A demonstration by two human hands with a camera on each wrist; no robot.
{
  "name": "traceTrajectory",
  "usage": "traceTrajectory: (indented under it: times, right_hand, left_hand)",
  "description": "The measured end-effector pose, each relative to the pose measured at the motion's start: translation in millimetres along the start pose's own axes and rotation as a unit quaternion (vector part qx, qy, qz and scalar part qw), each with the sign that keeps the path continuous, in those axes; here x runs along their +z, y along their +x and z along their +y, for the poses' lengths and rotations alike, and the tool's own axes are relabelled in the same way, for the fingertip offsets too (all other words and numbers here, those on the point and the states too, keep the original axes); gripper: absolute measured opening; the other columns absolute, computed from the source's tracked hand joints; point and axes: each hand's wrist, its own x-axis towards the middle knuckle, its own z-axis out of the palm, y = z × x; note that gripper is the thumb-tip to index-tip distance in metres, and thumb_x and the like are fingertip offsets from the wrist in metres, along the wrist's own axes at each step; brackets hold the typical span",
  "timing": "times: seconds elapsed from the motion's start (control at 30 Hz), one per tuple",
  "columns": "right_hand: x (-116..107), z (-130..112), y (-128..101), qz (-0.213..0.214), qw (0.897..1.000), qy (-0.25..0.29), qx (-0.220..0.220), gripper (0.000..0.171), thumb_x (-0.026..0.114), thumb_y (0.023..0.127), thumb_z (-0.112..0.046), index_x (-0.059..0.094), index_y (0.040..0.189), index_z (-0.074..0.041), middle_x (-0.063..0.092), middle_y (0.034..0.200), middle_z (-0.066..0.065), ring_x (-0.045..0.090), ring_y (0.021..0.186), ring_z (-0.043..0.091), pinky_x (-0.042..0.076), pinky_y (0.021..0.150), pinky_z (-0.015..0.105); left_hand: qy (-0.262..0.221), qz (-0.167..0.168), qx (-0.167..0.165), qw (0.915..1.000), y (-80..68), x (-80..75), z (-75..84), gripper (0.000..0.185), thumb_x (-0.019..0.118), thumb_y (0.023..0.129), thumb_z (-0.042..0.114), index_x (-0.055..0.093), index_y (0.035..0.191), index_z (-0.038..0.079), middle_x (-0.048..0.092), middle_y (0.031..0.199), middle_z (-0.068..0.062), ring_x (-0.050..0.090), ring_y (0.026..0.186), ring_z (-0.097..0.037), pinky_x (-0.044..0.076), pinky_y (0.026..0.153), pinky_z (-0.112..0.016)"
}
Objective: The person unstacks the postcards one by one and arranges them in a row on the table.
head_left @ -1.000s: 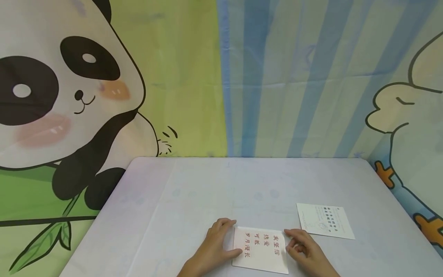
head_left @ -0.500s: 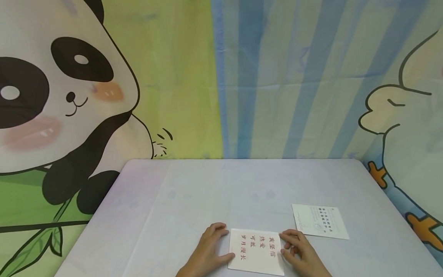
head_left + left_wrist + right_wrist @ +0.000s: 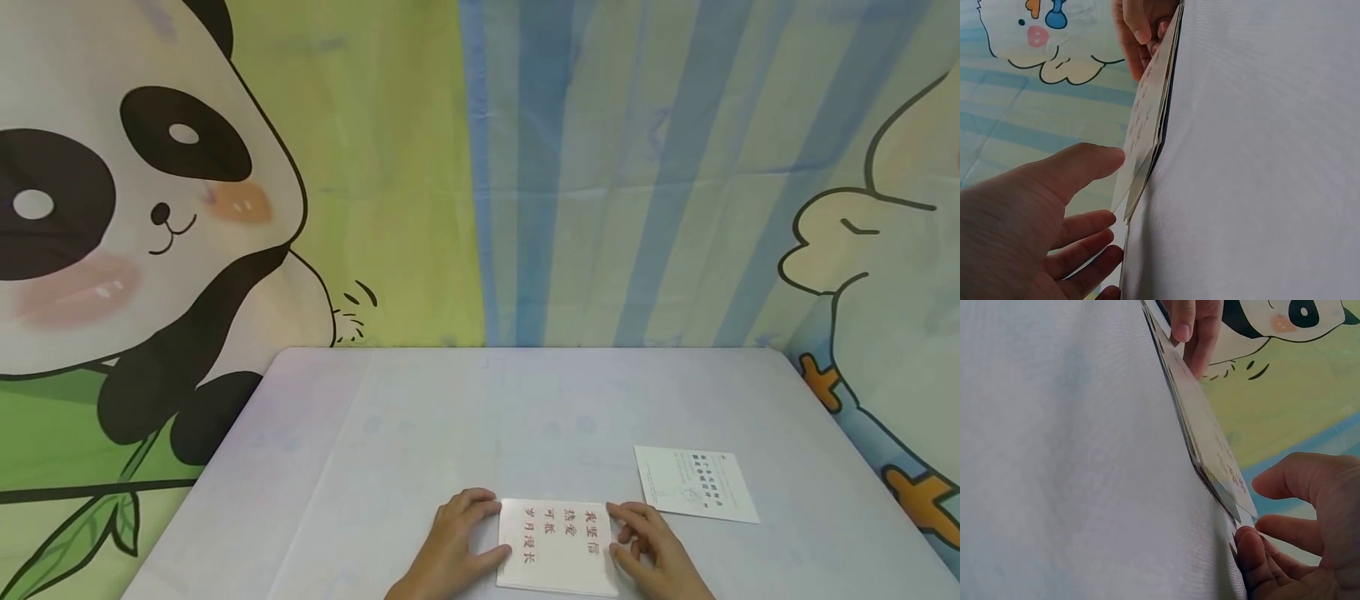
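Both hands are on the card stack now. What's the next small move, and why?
Probably squeeze the stack square from both sides. The left hand and right hand flank it with fingertips on its side edges, and the wrist views show the cards' corners fanned apart, not flush. The separate card lies apart to the right, untouched.

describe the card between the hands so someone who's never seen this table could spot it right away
On the pale table in front of the panda backdrop, look at the near edge, where the left hand and right hand flank a white card. It carries columns of red characters, unlike the other card with small dark print farther right.
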Motion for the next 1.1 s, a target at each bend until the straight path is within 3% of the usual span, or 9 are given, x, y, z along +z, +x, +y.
traceTrajectory:
  times: [0.13, 0.3, 0.43, 0.6, 0.77, 0.97, 1.1]
  right_hand:
    - [2, -6, -1, 0.016, 0.999, 0.014, 0.035, 0.046, 0.071, 0.084, -0.003, 0.058, 0.128, 0.003, 0.058, 0.103, 0.006, 0.05, 0.075, 0.003, 0.046, 0.063, 0.019]
    - [0, -10, -1, 0.001, 0.995, 0.049, 0.09, 0.051, 0.069, 0.087, -0.005, 0.051, 0.135, 0.001, 0.06, 0.097, 0.005, 0.053, 0.075, 0.004, 0.048, 0.064, 0.02]
    - [-2, -6, -3, -0.012, 0.997, 0.057, 0.047, 0.055, 0.067, 0.089, -0.002, 0.045, 0.138, 0.005, 0.062, 0.092, 0.004, 0.053, 0.071, 0.004, 0.048, 0.058, 0.021]
    - [-2, -2, -3, -0.014, 0.998, 0.062, -0.004, 0.059, 0.066, 0.09, -0.003, 0.038, 0.142, 0.007, 0.062, 0.085, 0.002, 0.055, 0.067, 0.005, 0.048, 0.053, 0.023]
    - [-3, -1, -3, -0.04, 0.996, 0.076, -0.001, 0.077, 0.073, 0.085, -0.005, 0.03, 0.146, 0.008, 0.058, 0.085, 0.004, 0.05, 0.061, 0.004, 0.045, 0.051, 0.021]
    - [-4, 6, -1, -0.068, 0.992, 0.058, -0.089, 0.098, 0.083, 0.074, -0.005, 0.02, 0.146, 0.016, 0.052, 0.091, 0.003, 0.042, 0.054, 0.012, 0.038, 0.044, 0.02]
    - [-3, 7, -2, -0.065, 0.992, 0.053, -0.094, 0.099, 0.083, 0.074, -0.005, 0.02, 0.147, 0.015, 0.052, 0.091, 0.002, 0.042, 0.054, 0.012, 0.037, 0.044, 0.021]
  left_hand:
    - [-0.045, 0.019, 0.015, 0.9987, 0.5, -0.1, 1.0, 0.041, 0.077, 0.083, 0.032, 0.065, 0.115, 0.01, 0.058, 0.115, 0.006, 0.055, 0.101, -0.012, 0.044, 0.088, -0.033]
    - [-0.153, -0.01, 0.006, 0.9881, 2.3, -1.6, 1.2, 0.043, 0.075, 0.086, 0.021, 0.06, 0.122, 0.004, 0.062, 0.102, 0.007, 0.053, 0.081, -0.001, 0.046, 0.078, -0.023]
    - [-0.203, -0.032, -0.007, 0.9786, 3.7, -1.6, 1.6, 0.05, 0.075, 0.086, 0.02, 0.056, 0.127, 0.001, 0.063, 0.099, 0.007, 0.055, 0.078, 0.0, 0.047, 0.077, -0.022]
    - [-0.232, -0.051, -0.023, 0.971, 4.1, -0.7, 2.9, 0.063, 0.077, 0.084, 0.026, 0.05, 0.133, -0.002, 0.06, 0.1, 0.008, 0.055, 0.077, -0.001, 0.046, 0.079, -0.022]
    - [-0.23, -0.065, -0.009, 0.971, 2.6, 0.1, 4.3, 0.076, 0.082, 0.079, 0.029, 0.046, 0.139, 0.001, 0.059, 0.101, 0.01, 0.053, 0.074, 0.001, 0.044, 0.084, -0.023]
    - [-0.191, -0.068, 0.024, 0.979, 2.4, 5.6, 2.5, 0.093, 0.086, 0.073, 0.035, 0.038, 0.146, 0.001, 0.056, 0.102, 0.014, 0.049, 0.071, 0.004, 0.043, 0.09, -0.025]
    - [-0.202, -0.069, 0.008, 0.9769, 4.5, 6.2, 5.3, 0.09, 0.086, 0.074, 0.03, 0.038, 0.145, -0.001, 0.056, 0.101, 0.013, 0.048, 0.07, 0.004, 0.044, 0.085, -0.023]
